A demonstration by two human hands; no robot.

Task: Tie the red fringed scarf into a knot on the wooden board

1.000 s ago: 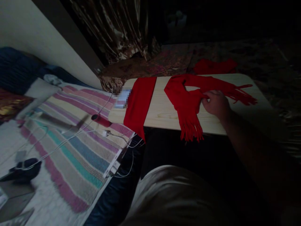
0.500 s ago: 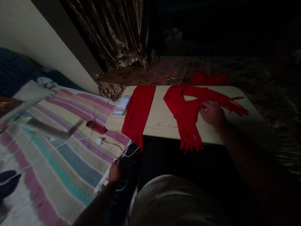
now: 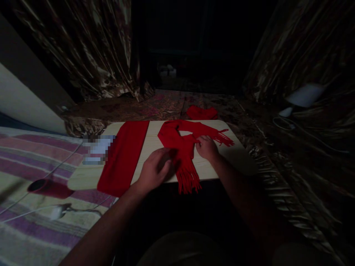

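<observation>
Red fringed scarf [image 3: 184, 149] stays pinched by the right hand [image 3: 207, 148]; the left hand [image 3: 154, 170], half open, empty, comes beside it, so both can work.

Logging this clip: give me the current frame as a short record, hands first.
left hand: half-open beside the scarf; contact unclear
right hand: pinching the scarf's edge
scarf: red, fringed, bent on the board; one fringe over its near edge
red strip: lies across the board's left part
blanket: striped, left; red tube and white plug on it
far side: red cloth beyond the board; lamp at right
</observation>
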